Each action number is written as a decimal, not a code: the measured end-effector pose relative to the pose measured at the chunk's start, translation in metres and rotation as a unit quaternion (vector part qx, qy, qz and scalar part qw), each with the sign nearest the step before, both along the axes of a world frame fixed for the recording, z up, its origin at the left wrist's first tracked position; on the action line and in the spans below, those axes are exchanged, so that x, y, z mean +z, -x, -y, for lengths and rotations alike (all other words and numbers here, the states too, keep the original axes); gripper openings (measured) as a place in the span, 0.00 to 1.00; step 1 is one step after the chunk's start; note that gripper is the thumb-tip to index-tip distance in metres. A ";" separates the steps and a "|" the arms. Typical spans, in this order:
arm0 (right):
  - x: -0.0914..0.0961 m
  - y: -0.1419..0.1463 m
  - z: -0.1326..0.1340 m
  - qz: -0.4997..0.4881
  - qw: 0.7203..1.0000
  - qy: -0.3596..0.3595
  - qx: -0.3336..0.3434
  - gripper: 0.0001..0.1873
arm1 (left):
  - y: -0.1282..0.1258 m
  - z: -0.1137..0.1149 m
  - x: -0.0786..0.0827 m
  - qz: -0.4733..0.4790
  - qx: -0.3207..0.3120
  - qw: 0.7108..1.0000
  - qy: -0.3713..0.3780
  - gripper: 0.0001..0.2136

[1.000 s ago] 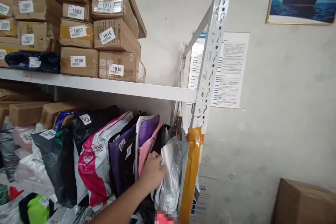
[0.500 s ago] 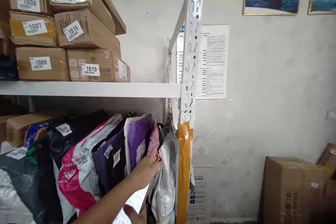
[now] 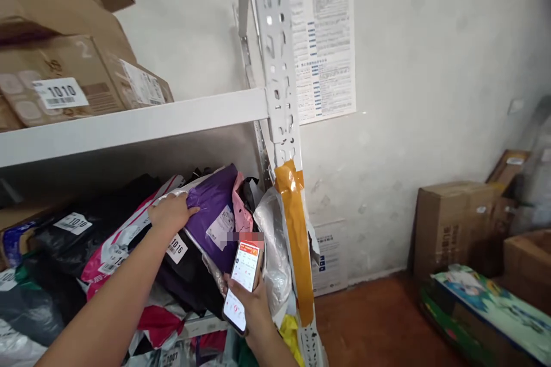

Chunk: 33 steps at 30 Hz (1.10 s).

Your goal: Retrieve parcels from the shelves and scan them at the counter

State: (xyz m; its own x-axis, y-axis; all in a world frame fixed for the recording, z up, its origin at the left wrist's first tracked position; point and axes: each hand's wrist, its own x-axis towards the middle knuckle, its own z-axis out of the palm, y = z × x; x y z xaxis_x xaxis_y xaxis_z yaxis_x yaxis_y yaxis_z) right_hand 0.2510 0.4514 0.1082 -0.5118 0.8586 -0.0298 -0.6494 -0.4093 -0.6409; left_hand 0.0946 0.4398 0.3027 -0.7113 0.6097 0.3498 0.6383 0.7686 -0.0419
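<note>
The left hand point(image 3: 173, 215), half curled, touches the purple parcel point(image 3: 210, 200) among bags point(image 3: 196, 278) on the shelf point(image 3: 204, 326); I cannot tell whether it grips. The right hand point(image 3: 255, 305) holds a lit phone point(image 3: 241, 281).

The only view looked out from the wearer's head, facing forward and downward past the bare left hand point(image 3: 170, 219) and bare right hand point(image 3: 255, 305), whose forearms entered from the bottom edge. It stood near a rack, whose white perforated metal upright point(image 3: 279, 86), partly bound in orange-brown tape point(image 3: 297, 241), ran slightly right of centre. A white horizontal metal shelf beam point(image 3: 142, 120) crossed the left side aslant. Rightward, the view reached past a pale grey wall point(image 3: 413, 69) to reddish-brown flooring point(image 3: 365, 321), farther off.
</note>
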 end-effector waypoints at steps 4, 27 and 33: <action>-0.001 0.003 -0.001 -0.016 1.000 -0.015 -0.019 0.47 | 0.002 0.004 0.002 0.009 0.007 0.999 0.038 0.25; 0.001 -0.008 -0.004 -0.015 0.999 -0.029 0.004 0.49 | 0.014 0.001 -0.003 0.018 -0.014 0.999 0.033 0.26; 0.000 -0.007 -0.005 -0.016 1.000 -0.023 0.009 0.53 | 0.011 0.002 -0.002 0.011 -0.021 0.999 0.023 0.26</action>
State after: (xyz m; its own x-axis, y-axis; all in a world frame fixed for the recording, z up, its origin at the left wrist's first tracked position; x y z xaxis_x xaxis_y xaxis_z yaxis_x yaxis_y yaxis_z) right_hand 0.2581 0.4562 0.1078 -0.5277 0.8490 0.0268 -0.6630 -0.3920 -0.6377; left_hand 0.0835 0.4381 0.3005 -0.6921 0.6538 0.3059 0.6708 0.7390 -0.0618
